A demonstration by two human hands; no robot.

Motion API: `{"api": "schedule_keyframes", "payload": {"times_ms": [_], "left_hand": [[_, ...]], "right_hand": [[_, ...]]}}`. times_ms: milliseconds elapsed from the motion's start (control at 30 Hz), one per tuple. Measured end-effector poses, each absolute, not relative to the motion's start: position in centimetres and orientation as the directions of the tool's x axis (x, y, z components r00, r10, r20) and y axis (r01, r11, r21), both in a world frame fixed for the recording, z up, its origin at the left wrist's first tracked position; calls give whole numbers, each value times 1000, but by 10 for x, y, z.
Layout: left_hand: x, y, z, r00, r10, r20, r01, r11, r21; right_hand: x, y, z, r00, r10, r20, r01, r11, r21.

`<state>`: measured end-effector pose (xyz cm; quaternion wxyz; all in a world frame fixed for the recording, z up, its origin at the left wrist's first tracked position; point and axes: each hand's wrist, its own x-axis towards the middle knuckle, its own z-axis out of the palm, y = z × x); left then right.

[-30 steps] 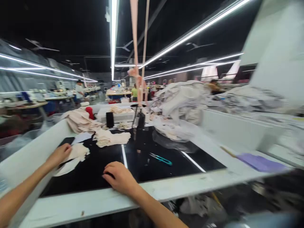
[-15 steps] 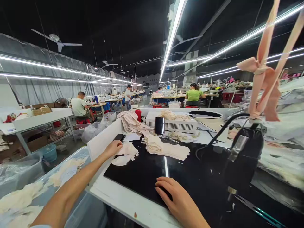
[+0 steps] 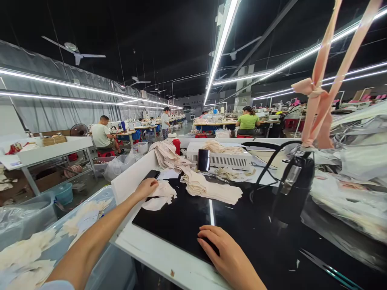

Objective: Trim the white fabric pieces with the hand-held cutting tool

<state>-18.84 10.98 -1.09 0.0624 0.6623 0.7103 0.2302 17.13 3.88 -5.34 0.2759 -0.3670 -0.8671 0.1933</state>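
My left hand reaches out to the far left of the black work surface, its fingers curled on a small pile of cream fabric pieces. A black phone lies just behind that hand. Near the front edge, my right hand lies palm down on the black surface, fingers apart and holding nothing. A larger stack of cream fabric pieces sits beyond both hands.
A black iron hangs on pink ribbon over the table's right half. Teal scissors lie front right, bagged fabric further right. A white box stands at the back. A bin of cream pieces sits lower left. People sit at distant tables.
The view swung left a second ago and has held since. The hanging iron has swung slightly left. Both hands stay where they were.
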Motion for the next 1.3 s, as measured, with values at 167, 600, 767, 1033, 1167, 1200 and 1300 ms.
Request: {"api": "schedule_keyframes", "payload": {"times_ms": [167, 600, 767, 1033, 1167, 1200, 1300], "left_hand": [[-182, 110, -15, -127, 967, 219, 907, 24, 420], [-184, 93, 40, -212, 872, 441, 802, -102, 588], [-159, 68, 74, -100, 862, 496, 778, -243, 579], [-76, -10, 65, 276, 849, 450, 749, -484, 454], [-56, -38, 49, 451, 821, 349, 746, -562, 357], [-54, -42, 45, 478, 816, 327, 749, -572, 333], [-54, -50, 36, 519, 810, 274, 761, -583, 284]], "right_hand": [[171, 37, -50, -568, 747, 346, 522, 652, -549], [165, 37, -42, -540, 752, 378, 432, 633, -642], [168, 39, -37, -537, 760, 366, 376, 605, -702], [154, 18, -25, -527, 846, 77, 99, 151, -984], [148, -8, -13, -529, 822, -211, -264, -396, -880], [148, -12, -11, -515, 822, -244, -303, -441, -845], [152, -15, -13, -490, 830, -266, -288, -442, -850]]}}
